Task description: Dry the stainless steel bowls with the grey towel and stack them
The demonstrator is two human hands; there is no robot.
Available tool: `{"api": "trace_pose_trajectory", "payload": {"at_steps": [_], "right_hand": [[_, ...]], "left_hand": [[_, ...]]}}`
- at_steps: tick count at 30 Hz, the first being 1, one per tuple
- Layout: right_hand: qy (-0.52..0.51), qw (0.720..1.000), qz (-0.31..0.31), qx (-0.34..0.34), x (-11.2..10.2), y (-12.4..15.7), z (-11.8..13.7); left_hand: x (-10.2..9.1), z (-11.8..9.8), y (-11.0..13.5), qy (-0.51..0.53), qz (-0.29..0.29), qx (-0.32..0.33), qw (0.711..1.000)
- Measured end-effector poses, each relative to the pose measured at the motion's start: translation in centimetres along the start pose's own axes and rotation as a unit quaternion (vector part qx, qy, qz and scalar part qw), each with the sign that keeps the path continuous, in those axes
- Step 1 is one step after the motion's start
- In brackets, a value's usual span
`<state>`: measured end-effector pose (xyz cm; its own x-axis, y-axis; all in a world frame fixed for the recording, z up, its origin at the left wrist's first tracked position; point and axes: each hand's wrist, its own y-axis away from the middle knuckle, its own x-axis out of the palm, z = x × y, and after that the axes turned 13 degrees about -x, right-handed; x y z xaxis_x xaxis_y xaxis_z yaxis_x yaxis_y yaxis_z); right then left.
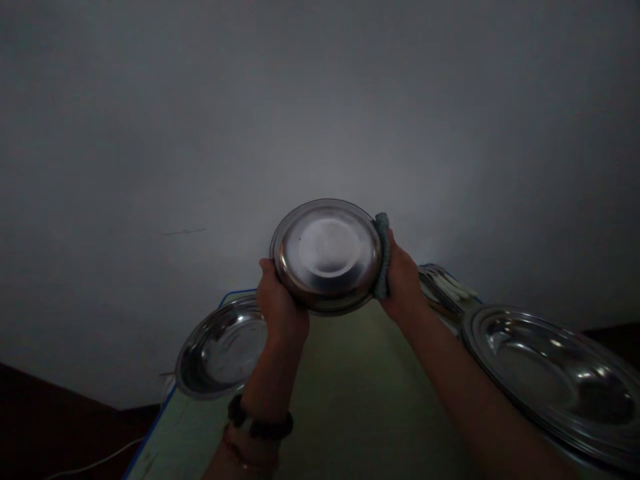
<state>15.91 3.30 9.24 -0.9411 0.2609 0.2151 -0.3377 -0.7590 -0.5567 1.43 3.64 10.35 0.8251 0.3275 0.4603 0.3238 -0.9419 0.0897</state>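
Note:
A shiny metal bowl (327, 250) is held up over the table, its flat underside turned towards me. My left hand (281, 303) grips its lower left rim, with the thumb up along the edge and the other fingers hidden behind. On the right side, my right hand (403, 273) presses a folded grey-green cloth (382, 257) against the rim. Most of the right fingers are out of sight behind the cloth and bowl. Beyond my left wrist a wide metal basin (225, 350) sits on the table's left edge.
Stacked metal basins (555, 380) stand at the right. Behind them lies a bundle of cutlery (445, 283), partly hidden by my right arm. The pale green table (360, 400) has a blue edge and meets a grey wall (320, 100). A white cord (95, 461) trails at lower left.

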Motion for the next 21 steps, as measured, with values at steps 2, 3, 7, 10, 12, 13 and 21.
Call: {"api": "trace_pose_trajectory", "payload": {"at_steps": [2, 3, 7, 10, 12, 13, 21], "right_hand": [[-0.022, 0.998, -0.05, 0.024, -0.9, -0.4, 0.3], [-0.03, 0.996, -0.075, 0.033, -1.5, -0.7, 0.8], [-0.007, 0.997, 0.063, 0.041, -3.9, -1.2, 3.3], [0.062, 0.963, 0.261, 0.015, -3.9, -0.8, 4.9], [0.091, 0.94, 0.328, -0.007, -3.3, -0.3, 5.3], [0.092, 0.936, 0.339, -0.015, -2.9, -0.1, 5.4], [0.029, 0.98, 0.194, -0.018, -1.3, 0.1, 4.2]], "left_hand": [[-0.3, -1.1, 0.2, -0.118, 0.007, 0.028, 0.993], [-0.5, -1.8, 0.3, -0.171, 0.032, 0.029, 0.984], [-1.8, -4.7, 0.7, -0.311, 0.193, 0.027, 0.93], [-2.5, -5.5, 1.1, -0.391, 0.293, 0.064, 0.87], [-2.7, -5.5, 1.4, -0.418, 0.334, 0.066, 0.842], [-2.7, -5.4, 1.5, -0.418, 0.347, 0.059, 0.837], [-3.0, -5.2, 0.1, -0.195, 0.205, -0.024, 0.959]]}}
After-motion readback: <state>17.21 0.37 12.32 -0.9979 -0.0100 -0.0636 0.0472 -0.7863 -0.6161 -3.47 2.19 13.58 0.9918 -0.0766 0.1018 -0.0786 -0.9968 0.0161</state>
